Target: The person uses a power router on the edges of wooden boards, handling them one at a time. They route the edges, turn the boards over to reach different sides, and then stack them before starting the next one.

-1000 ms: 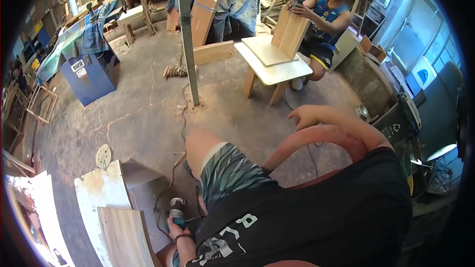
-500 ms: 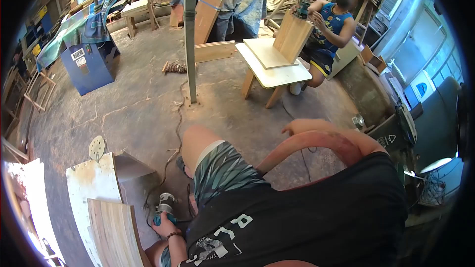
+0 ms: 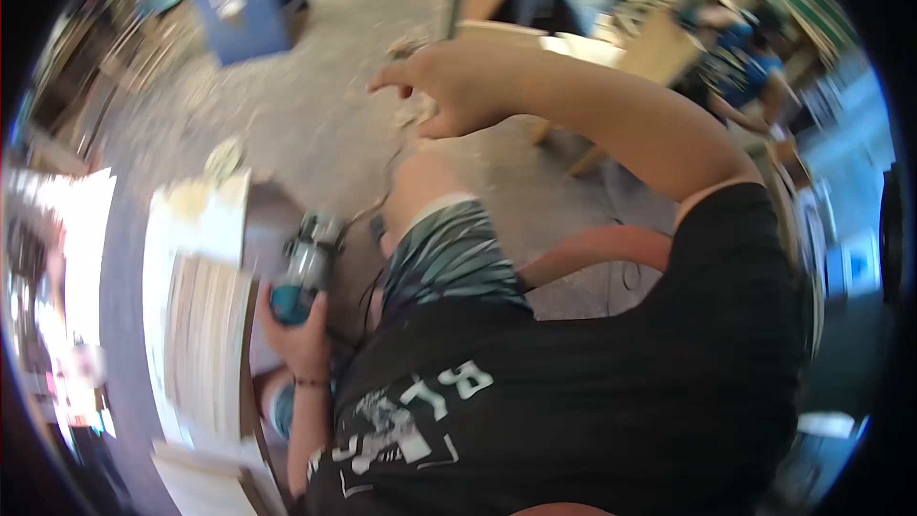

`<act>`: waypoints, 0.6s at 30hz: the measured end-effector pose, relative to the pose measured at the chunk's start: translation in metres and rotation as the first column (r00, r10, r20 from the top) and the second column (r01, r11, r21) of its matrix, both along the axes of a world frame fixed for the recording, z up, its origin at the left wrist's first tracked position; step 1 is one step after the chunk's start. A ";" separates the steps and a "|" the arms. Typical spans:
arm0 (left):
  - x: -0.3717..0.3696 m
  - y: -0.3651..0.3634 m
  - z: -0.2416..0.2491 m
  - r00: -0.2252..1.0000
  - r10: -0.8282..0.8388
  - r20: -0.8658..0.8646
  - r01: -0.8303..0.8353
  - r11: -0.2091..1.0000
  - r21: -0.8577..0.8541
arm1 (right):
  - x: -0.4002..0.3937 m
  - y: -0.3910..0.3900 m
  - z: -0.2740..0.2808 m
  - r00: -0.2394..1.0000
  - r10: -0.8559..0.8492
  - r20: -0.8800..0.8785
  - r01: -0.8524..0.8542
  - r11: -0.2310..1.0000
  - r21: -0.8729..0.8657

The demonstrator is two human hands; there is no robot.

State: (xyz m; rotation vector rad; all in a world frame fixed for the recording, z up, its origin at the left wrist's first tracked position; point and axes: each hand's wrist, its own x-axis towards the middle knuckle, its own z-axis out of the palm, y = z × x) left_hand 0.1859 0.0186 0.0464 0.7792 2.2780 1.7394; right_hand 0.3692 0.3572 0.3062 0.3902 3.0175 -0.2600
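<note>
My left hand (image 3: 298, 334) is closed around the teal end of a power tool with a silver body, which looks like a trim router (image 3: 310, 263). It is held beside the stacked wooden panels (image 3: 205, 344), low on my left. My right arm reaches forward across the view. Its hand (image 3: 454, 86) is blurred, with fingers apart and nothing visible in it, above my knee.
A pale bench (image 3: 196, 220) carries the panels, with a round perforated disc (image 3: 224, 161) at its far end. A power cord (image 3: 387, 182) runs over the floor. A co-worker (image 3: 740, 67) sits beyond a wooden board (image 3: 659, 48). A blue machine (image 3: 244, 24) stands far left.
My view has swung right and down. My right hand has moved forward and left, from near my side to over my knee. The trim router has risen with my left hand.
</note>
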 end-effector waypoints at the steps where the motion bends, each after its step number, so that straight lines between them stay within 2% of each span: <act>1: -0.004 0.000 0.010 0.997 -0.005 -0.073 0.007 1.000 0.028 | -0.033 -0.014 -0.011 0.996 0.089 0.017 -0.090 0.995 0.043; 2: -0.004 -0.002 0.025 0.998 -0.005 -0.060 0.009 0.999 0.053 | -0.060 -0.028 -0.027 0.973 0.229 -0.041 -0.224 0.970 0.089; 4: -0.004 -0.004 0.045 0.984 0.036 -0.176 -0.019 0.995 0.094 | -0.095 -0.055 -0.063 0.851 0.498 -0.165 -0.469 0.863 0.185; 6: -0.003 -0.010 0.077 0.989 0.100 -0.106 -0.084 0.986 0.146 | -0.127 -0.096 -0.098 0.744 0.617 -0.258 -0.569 0.786 0.241; 7: -0.004 -0.016 0.091 0.967 0.150 -0.206 -0.131 0.986 0.102 | -0.141 -0.116 -0.110 0.691 0.654 -0.309 -0.588 0.757 0.285; 10: -0.003 -0.028 0.104 0.981 0.194 0.009 -0.191 0.951 0.244 | -0.165 -0.163 -0.138 0.618 0.548 -0.564 -0.504 0.826 0.251; 12: -0.001 -0.030 0.108 0.973 0.229 -0.018 -0.219 0.948 0.232 | -0.177 -0.178 -0.153 0.570 0.500 -0.652 -0.441 0.856 0.271; 13: 0.003 -0.033 0.118 0.953 0.290 -0.086 -0.279 0.952 0.124 | -0.182 -0.182 -0.165 0.550 0.465 -0.694 -0.426 0.871 0.246; 15: 0.001 -0.034 0.117 0.961 0.253 -0.109 -0.242 0.965 0.102 | -0.185 -0.189 -0.181 0.519 0.377 -0.767 -0.414 0.896 0.160; 17: 0.000 -0.041 0.121 0.987 0.115 -0.114 -0.103 0.989 0.111 | -0.186 -0.191 -0.215 0.538 0.108 -0.836 -0.530 0.815 -0.236; 18: -0.006 -0.043 0.113 0.987 -0.009 -0.163 0.032 0.989 0.143 | -0.186 -0.188 -0.234 0.615 -0.079 -0.785 -0.562 0.655 -0.506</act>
